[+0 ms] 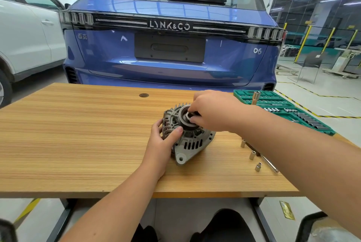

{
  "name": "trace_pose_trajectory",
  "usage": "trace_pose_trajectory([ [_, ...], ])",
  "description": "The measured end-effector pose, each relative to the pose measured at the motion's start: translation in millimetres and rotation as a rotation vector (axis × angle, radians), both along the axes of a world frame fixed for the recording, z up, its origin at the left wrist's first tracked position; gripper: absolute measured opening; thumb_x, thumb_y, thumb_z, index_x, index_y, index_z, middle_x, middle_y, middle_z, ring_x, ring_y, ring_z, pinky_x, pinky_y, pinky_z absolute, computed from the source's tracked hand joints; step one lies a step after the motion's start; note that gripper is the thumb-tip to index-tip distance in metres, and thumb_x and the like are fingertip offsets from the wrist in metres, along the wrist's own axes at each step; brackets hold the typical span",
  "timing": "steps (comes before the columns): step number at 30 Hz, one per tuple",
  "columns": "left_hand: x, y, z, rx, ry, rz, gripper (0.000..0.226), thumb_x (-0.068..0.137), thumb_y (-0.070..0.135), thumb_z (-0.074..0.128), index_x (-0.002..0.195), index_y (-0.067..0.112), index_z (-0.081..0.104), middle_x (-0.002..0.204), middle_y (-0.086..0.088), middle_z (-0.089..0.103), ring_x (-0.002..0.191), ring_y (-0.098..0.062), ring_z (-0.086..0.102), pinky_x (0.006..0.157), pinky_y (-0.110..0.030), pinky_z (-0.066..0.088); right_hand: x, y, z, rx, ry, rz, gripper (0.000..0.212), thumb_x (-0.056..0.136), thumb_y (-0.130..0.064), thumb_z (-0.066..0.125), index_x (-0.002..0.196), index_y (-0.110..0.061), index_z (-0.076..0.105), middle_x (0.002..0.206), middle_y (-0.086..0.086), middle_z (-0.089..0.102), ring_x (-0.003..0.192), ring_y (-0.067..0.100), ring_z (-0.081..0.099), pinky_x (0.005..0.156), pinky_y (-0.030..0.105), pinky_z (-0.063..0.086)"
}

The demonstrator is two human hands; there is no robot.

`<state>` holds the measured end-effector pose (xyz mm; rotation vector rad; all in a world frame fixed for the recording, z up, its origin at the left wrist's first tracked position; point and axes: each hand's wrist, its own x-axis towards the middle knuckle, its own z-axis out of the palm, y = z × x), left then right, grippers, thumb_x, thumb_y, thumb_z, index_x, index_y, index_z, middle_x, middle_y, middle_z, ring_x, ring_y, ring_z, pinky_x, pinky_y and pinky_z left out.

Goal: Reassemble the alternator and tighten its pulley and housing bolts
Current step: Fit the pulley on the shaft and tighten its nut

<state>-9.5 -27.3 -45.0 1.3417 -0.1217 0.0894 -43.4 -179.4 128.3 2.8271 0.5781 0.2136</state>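
Gripping the alternator at its ribbed side, our left hand curls thumb and fingers round the housing, while our right hand pinches the hex nut at the centre of the pulley. We see a grey cast-metal body with slotted vents, a mounting ear with a hole facing us, and a dark pulley tilted upward. It sits on the wooden table, right of centre, near three loose sockets and a green socket case.
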Motion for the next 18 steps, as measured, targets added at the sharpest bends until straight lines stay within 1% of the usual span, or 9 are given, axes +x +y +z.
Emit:
trace_pose_trajectory([
  [2,0.3,0.1,-0.1,0.000,0.002,0.003,0.094,0.055,0.067,0.085,0.137,0.046,0.043,0.125,0.015,0.060,0.098,0.002,0.071,0.074,-0.021,0.058,-0.1,2.9,0.2,-0.022,-0.028,-0.014,0.032,0.101,-0.045,0.051,0.110,-0.022,0.071,0.101,-0.005,0.054,0.093,0.019,0.052,0.069,0.038,0.049],
  [6,-0.1,-0.1,-0.3,-0.006,0.009,0.001,0.091,0.055,0.067,0.085,0.135,0.048,0.045,0.126,0.014,0.061,0.104,-0.004,0.071,0.081,-0.027,0.058,-1.3,9.4,-0.2,-0.037,-0.075,-0.039,0.031,0.101,-0.048,0.051,0.096,-0.021,0.065,0.097,-0.003,0.053,0.089,0.021,0.052,0.063,0.036,0.040],
  [9,-0.3,-0.6,0.1,-0.018,0.004,0.006,0.085,0.055,0.065,0.086,0.129,0.050,0.047,0.125,0.014,0.062,0.102,-0.002,0.071,0.082,-0.028,0.058,-4.6,12.4,0.0,-0.065,-0.121,-0.045,0.034,0.101,-0.050,0.048,0.083,-0.022,0.052,0.088,-0.003,0.045,0.085,0.022,0.050,0.059,0.035,0.033],
  [11,-0.4,-0.6,0.3,-0.024,0.005,0.002,0.083,0.055,0.064,0.086,0.127,0.051,0.047,0.126,0.013,0.061,0.101,-0.002,0.072,0.082,-0.029,0.058,-5.6,12.1,-0.7,-0.057,-0.137,-0.029,0.031,0.102,-0.050,0.048,0.089,-0.022,0.056,0.091,-0.003,0.046,0.088,0.023,0.049,0.062,0.037,0.035],
  [13,-1.0,-0.2,0.7,-0.020,0.002,-0.003,0.083,0.056,0.065,0.085,0.128,0.050,0.046,0.125,0.014,0.061,0.098,0.001,0.071,0.078,-0.024,0.058,-5.2,10.0,-2.6,-0.022,-0.098,0.022,0.028,0.103,-0.045,0.049,0.115,-0.023,0.062,0.105,-0.002,0.052,0.098,0.023,0.053,0.066,0.037,0.043],
  [14,-1.3,-0.1,1.0,-0.012,0.002,-0.003,0.086,0.056,0.066,0.085,0.130,0.050,0.045,0.125,0.015,0.060,0.097,0.003,0.071,0.076,-0.022,0.058,-4.7,8.6,-3.0,-0.003,-0.061,0.048,0.028,0.104,-0.041,0.050,0.126,-0.027,0.060,0.112,-0.002,0.054,0.101,0.022,0.055,0.068,0.037,0.047],
  [15,-1.4,0.2,1.2,-0.002,0.003,-0.001,0.088,0.056,0.067,0.085,0.132,0.049,0.044,0.125,0.016,0.059,0.096,0.004,0.070,0.076,-0.022,0.058,-4.5,7.2,-3.0,0.019,-0.026,0.065,0.030,0.104,-0.037,0.051,0.132,-0.030,0.059,0.115,-0.002,0.055,0.103,0.022,0.056,0.070,0.036,0.049],
  [16,-1.4,0.2,1.3,0.006,0.006,0.002,0.090,0.056,0.067,0.084,0.134,0.049,0.043,0.125,0.017,0.059,0.096,0.004,0.070,0.078,-0.024,0.057,-4.2,6.2,-2.8,0.039,-0.004,0.069,0.031,0.104,-0.035,0.052,0.133,-0.031,0.059,0.116,-0.003,0.056,0.102,0.022,0.056,0.070,0.036,0.049],
  [18,-1.2,0.4,1.1,0.010,0.009,0.007,0.092,0.056,0.067,0.084,0.136,0.048,0.043,0.125,0.018,0.059,0.097,0.004,0.070,0.080,-0.026,0.057,-2.7,4.7,-2.1,0.055,0.006,0.056,0.028,0.103,-0.035,0.054,0.128,-0.030,0.064,0.111,-0.004,0.056,0.099,0.021,0.056,0.068,0.034,0.047],
])
